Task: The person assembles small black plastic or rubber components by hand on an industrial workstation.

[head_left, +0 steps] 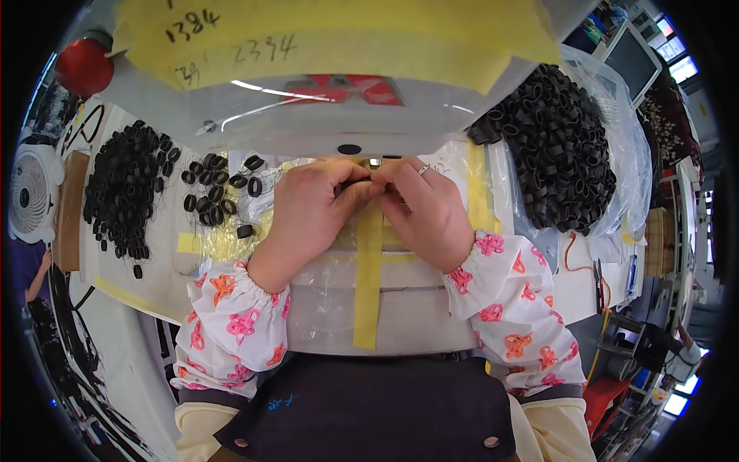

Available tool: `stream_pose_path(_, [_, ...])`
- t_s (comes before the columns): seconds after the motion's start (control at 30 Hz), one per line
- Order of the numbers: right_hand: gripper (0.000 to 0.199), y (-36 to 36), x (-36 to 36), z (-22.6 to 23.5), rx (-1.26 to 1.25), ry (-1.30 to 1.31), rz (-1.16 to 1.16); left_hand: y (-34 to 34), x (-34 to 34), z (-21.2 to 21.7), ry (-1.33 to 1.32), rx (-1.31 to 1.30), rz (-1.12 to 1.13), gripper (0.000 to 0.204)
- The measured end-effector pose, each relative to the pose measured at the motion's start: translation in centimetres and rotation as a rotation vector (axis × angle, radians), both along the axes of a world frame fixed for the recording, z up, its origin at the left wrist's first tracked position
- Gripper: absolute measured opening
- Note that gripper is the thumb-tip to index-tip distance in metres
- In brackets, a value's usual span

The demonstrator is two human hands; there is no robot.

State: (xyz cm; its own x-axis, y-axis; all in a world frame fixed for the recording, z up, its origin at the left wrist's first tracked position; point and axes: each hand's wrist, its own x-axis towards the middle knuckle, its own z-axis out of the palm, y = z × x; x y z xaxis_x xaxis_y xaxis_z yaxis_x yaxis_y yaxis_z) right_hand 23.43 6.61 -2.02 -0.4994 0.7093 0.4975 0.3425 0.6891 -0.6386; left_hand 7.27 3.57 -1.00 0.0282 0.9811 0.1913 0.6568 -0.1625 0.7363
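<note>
My left hand (308, 204) and my right hand (427, 208) meet under the white head of what looks like a sewing machine (254, 131). Both have thumb and forefinger pinched together beside a small metal part (375, 162). A bit of a black band loop (348, 185) shows between the left fingers; the right fingertips close in at the same spot, and most of the piece is hidden. Left of my hands lie several black loops (212, 189), with a larger heap (127, 192) trailing thin threads beyond them. A big pile of similar loops (558, 146) sits at the right.
Yellow tape (368, 285) runs down the pale work surface before me. Clear plastic (627, 138) surrounds the right pile. A dark slim tool (598, 285) lies at the right edge. A white fan (32, 192) and cardboard box (73, 208) stand left; another person's arm (37, 277) shows there.
</note>
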Motion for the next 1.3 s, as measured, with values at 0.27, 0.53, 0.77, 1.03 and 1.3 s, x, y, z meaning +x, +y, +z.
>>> stream_pose_path(0.27, [0.017,0.6,-0.2,-0.6,-0.159,0.116,-0.083,0.4,-0.1,-0.8,0.108,0.180,-0.007,0.017])
stream_pose_path(0.53, [0.010,1.6,-0.4,-0.5,-0.218,0.055,-0.178,1.4,0.1,-1.2,0.116,0.097,0.099,0.017])
stream_pose_path(0.77, [0.007,1.7,-0.4,0.0,-0.396,0.143,-0.237,1.6,0.1,-1.1,0.100,0.101,0.129,0.020])
stream_pose_path(1.03, [0.010,2.9,-0.4,0.1,-0.353,0.042,-0.231,1.9,-0.4,-1.7,0.049,0.067,0.137,0.022])
stream_pose_path(1.3, [0.009,1.9,-0.2,-0.6,-0.201,-0.059,-0.256,2.2,-0.1,-1.5,0.073,0.029,0.156,0.020])
